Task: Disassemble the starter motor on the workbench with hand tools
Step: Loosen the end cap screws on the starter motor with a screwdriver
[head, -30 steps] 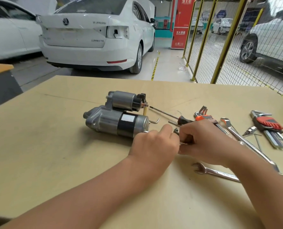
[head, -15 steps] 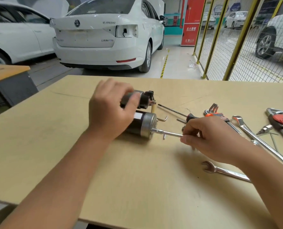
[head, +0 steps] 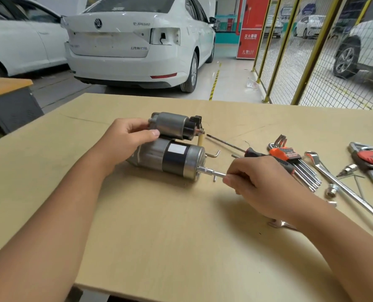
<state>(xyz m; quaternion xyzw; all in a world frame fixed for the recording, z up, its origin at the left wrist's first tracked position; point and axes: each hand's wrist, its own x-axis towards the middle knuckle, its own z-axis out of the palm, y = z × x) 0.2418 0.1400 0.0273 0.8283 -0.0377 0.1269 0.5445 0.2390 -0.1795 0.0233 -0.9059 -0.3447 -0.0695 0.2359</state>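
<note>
One risk I see: my right hand [head: 259, 184] pinches the thin chrome socket driver [head: 211, 171] on the end cap of the grey cylindrical starter motor [head: 170, 156], which lies on the pale wooden bench [head: 159, 225], so if my left hand [head: 126, 140], its grip curled around the housing, loosens, the motor may roll and the socket slip off.

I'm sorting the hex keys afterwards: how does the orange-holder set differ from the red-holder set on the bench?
The orange-holder set lies nearer the right hand, which partly hides it; the red-holder set lies apart at the far right, cut by the frame edge. The orange-holder set's long ends fan toward the person, bent ends rising behind; the red-holder set's bent ends point left. Both hold silver keys and lie untouched on the workbench.
</note>
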